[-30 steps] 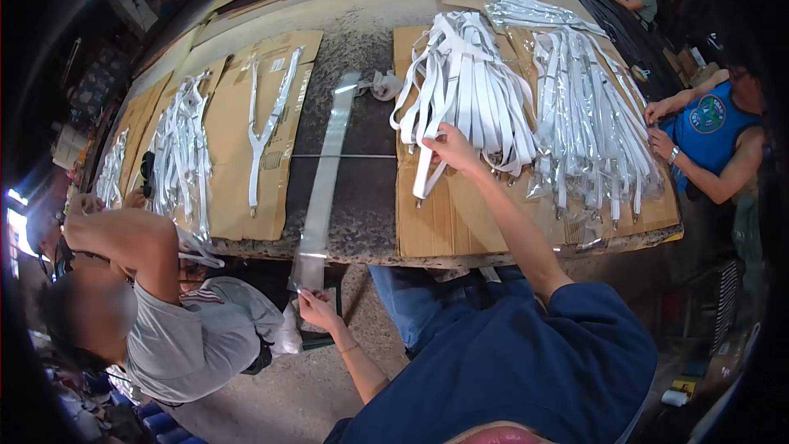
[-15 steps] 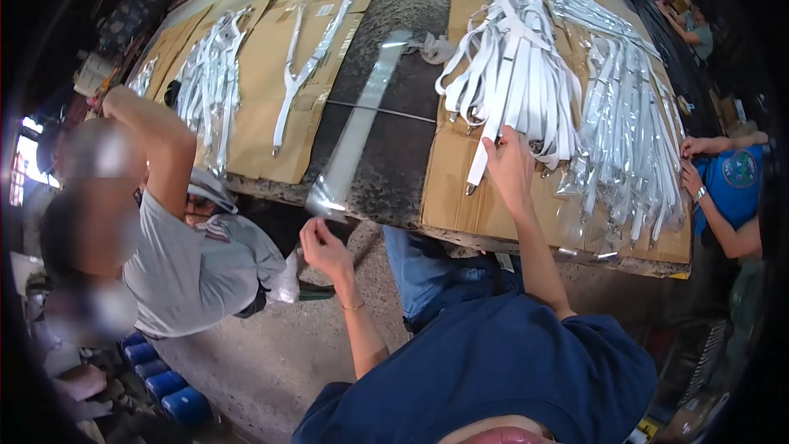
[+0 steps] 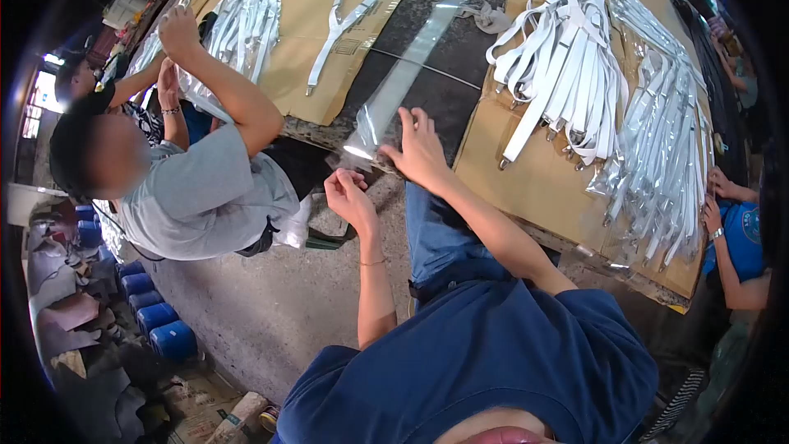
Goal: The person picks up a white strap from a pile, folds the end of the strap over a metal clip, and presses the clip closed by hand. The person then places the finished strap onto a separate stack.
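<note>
Clear plastic sleeve [image 3: 400, 78]: one, long axis running away from both hands across the table [image 3: 427, 99], near end at the table edge.
Left hand [image 3: 349, 196]: pinching the sleeve's near end.
Right hand [image 3: 419, 148]: fingers spread, flat on the sleeve.
White straps [image 3: 563, 74]: one bundle, right of the right hand, on cardboard [image 3: 526, 181].

A long, dark, speckled table [image 3: 427, 90] carries flattened cardboard sheets [image 3: 534, 181]. On the right sheets lie a heap of white straps [image 3: 567, 74] and, just beside it, straps in clear sleeves [image 3: 666, 140]. A long clear plastic sleeve [image 3: 403, 78] (glinting at its near end) lies on the bare strip between the sheets.
</note>
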The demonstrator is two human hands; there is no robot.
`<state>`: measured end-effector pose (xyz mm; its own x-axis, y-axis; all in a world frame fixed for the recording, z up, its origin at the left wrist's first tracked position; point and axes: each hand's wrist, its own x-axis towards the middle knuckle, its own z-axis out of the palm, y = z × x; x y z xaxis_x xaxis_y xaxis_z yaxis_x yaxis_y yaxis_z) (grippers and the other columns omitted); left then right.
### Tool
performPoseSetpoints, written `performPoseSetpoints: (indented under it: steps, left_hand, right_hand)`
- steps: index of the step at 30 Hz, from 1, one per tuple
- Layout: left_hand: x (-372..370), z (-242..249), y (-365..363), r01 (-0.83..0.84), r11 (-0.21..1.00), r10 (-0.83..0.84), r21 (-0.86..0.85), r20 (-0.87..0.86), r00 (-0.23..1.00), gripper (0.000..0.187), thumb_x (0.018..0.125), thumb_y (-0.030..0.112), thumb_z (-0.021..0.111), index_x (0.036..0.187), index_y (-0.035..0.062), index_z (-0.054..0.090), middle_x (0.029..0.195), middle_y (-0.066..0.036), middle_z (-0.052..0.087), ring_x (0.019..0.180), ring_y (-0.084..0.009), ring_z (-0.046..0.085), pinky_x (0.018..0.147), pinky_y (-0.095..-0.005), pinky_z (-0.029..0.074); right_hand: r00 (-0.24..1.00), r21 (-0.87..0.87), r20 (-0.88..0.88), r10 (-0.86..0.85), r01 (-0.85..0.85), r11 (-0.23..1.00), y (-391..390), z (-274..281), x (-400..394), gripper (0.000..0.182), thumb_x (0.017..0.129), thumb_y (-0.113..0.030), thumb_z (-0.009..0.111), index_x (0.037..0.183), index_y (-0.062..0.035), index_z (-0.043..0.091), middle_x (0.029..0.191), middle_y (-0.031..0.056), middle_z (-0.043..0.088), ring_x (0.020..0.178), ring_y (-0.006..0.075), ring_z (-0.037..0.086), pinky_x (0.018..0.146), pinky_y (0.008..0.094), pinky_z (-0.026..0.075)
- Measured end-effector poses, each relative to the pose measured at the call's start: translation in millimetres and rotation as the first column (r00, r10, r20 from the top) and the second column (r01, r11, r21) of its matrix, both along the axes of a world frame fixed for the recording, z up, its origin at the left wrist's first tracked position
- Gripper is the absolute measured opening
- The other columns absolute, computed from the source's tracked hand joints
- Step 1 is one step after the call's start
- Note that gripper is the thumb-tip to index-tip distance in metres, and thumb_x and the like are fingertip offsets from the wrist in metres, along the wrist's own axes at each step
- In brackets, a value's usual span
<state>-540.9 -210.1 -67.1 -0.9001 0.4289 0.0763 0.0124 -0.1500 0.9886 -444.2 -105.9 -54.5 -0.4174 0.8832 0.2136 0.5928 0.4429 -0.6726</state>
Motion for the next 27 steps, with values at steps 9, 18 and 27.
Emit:
performPoseSetpoints:
  steps: [9,18,27]
  left_hand:
    - [-18.2,-0.6,-2.0,-0.517,0.822,0.154,-0.239,-0.78,0.606,0.039,0.082,0.005,0.059,0.116,-0.0081,0.045,0.113,-0.021,0.05,0.104,-0.0379,0.051,0.093,-0.0489,0.036]
    - [-33.2,-39.5,49.7,-0.028,0.769,-0.58,-0.639,-0.716,0.388,0.034,0.082,0.019,0.063,0.109,0.0013,0.056,0.12,-0.014,0.054,0.118,-0.0308,0.047,0.102,-0.0496,0.032]
    - [53.3,77.8,18.1,0.514,0.844,-0.416,-0.154,-0.792,0.446,0.07,0.069,0.003,0.071,0.132,0.003,0.04,0.132,-0.026,0.042,0.123,-0.0399,0.043,0.101,-0.049,0.036]
  right_hand:
    - [0.986,-0.1,0.045,0.16,-0.155,0.983,47.7,-30.6,0.9,0.024,0.074,-0.021,0.074,0.074,-0.0006,0.061,0.105,0.0186,0.059,0.103,0.0328,0.054,0.082,0.0403,0.046]
    - [0.762,-0.096,-0.647,-0.021,-0.054,0.994,20.2,58.7,19.1,0.01,0.081,-0.006,0.066,0.087,0.0023,0.064,0.076,0.0092,0.067,0.068,0.0127,0.064,0.063,0.0255,0.049]
    - [0.663,-0.395,-0.727,-0.178,-0.191,0.899,-58.0,114.0,100.6,0.03,0.082,-0.004,0.066,0.109,0.0003,0.054,0.072,0.0051,0.063,0.066,0.0066,0.058,0.059,0.0232,0.047]
